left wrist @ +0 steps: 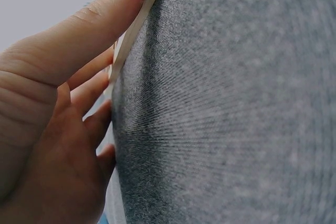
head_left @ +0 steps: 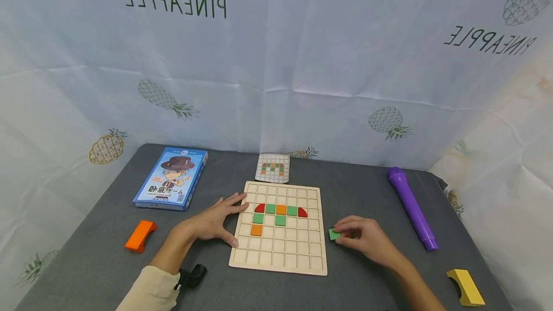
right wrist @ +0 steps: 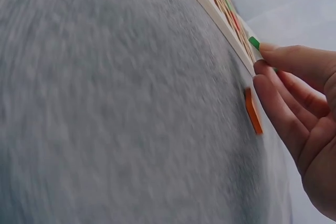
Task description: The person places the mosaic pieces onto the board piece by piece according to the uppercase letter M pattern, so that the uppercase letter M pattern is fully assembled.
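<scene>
In the head view a square wooden grid board [head_left: 284, 258] lies flat, with several coloured tiles set in its upper rows. Red rounded tiles [head_left: 302, 212] end the top coloured row, with green tiles [head_left: 292, 211] and an orange tile [head_left: 281, 210] between them. My left hand [head_left: 216, 221] spreads its fingers along the board's left side, thumb [left wrist: 100, 24] touching the edge. Just right of the board, my right hand [head_left: 365, 238] pinches a green square tile [head_left: 334, 234] between thumb and fingertips; in the right wrist view only a sliver of the green tile [right wrist: 254, 42] shows.
Behind the board lies a pattern card [head_left: 272, 168]. A blue game box [head_left: 170, 179] and an orange arch block [head_left: 140, 236] are at left. At right lie a purple stick [head_left: 412, 209] and a yellow arch block [head_left: 466, 287]. An orange piece [right wrist: 253, 111] shows in the right wrist view.
</scene>
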Demonstrator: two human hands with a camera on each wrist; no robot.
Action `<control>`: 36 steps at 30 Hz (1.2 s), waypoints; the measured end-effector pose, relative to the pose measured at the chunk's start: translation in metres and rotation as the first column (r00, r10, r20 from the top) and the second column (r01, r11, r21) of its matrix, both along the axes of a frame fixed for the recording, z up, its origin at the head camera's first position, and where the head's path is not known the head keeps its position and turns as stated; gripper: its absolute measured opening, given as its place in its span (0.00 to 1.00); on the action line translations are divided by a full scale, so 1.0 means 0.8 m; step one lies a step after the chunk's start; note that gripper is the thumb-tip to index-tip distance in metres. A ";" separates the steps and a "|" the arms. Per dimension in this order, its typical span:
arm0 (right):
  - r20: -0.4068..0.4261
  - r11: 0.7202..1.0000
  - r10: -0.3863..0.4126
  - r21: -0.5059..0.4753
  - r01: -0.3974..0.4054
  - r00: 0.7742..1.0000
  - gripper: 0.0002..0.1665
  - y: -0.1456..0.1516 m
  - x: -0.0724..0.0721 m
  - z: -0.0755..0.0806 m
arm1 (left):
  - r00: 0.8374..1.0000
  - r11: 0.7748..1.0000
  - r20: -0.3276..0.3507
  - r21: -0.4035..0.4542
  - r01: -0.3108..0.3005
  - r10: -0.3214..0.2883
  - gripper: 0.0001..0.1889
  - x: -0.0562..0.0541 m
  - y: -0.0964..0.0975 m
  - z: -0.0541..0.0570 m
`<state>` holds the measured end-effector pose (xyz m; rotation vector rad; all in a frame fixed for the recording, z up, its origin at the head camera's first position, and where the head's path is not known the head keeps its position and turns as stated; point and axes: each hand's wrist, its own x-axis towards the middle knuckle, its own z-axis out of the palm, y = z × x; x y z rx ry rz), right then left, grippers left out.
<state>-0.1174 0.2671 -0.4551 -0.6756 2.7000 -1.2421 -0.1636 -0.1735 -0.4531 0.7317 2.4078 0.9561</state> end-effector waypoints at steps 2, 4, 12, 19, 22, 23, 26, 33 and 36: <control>0.008 1.000 -0.001 -0.002 0.001 1.000 0.11 -0.005 -0.001 -0.002 | 1.000 1.000 0.000 0.001 0.001 -0.001 0.56 0.000 0.000 -0.001; 0.013 1.000 -0.003 -0.011 0.003 1.000 0.11 -0.011 -0.002 -0.004 | 1.000 1.000 -0.002 0.003 -0.001 0.001 0.56 0.000 0.000 -0.001; -0.060 1.000 -0.020 0.003 0.020 0.998 0.10 -0.035 -0.009 -0.008 | 1.000 1.000 0.003 0.006 -0.003 0.003 0.55 0.001 0.000 0.000; -0.047 0.999 -0.027 0.020 0.028 0.999 0.12 -0.056 -0.016 -0.006 | 1.000 1.000 0.004 0.008 -0.003 0.003 0.55 0.002 0.000 0.001; -0.039 0.999 -0.027 0.028 0.028 0.999 0.12 -0.063 -0.019 -0.006 | 1.000 1.000 0.000 0.010 0.001 -0.001 0.55 0.001 0.001 0.002; -0.040 0.999 -0.027 0.030 0.029 0.999 0.12 -0.065 -0.020 -0.006 | 1.000 1.000 -0.002 0.010 0.002 -0.002 0.55 0.001 0.001 0.002; -0.046 0.999 -0.033 0.029 0.034 0.998 0.11 -0.072 -0.023 -0.006 | 1.000 1.000 -0.003 0.008 0.004 -0.004 0.55 0.001 0.001 0.002; -0.071 0.995 -0.083 0.048 0.087 0.994 0.11 -0.083 -0.024 -0.011 | 1.000 1.000 0.012 0.004 -0.001 0.001 0.55 0.001 0.001 0.002; -0.072 0.992 -0.104 0.061 0.109 0.992 0.11 -0.087 -0.025 -0.011 | 1.000 1.000 0.009 0.011 0.001 -0.001 0.55 0.000 0.000 0.002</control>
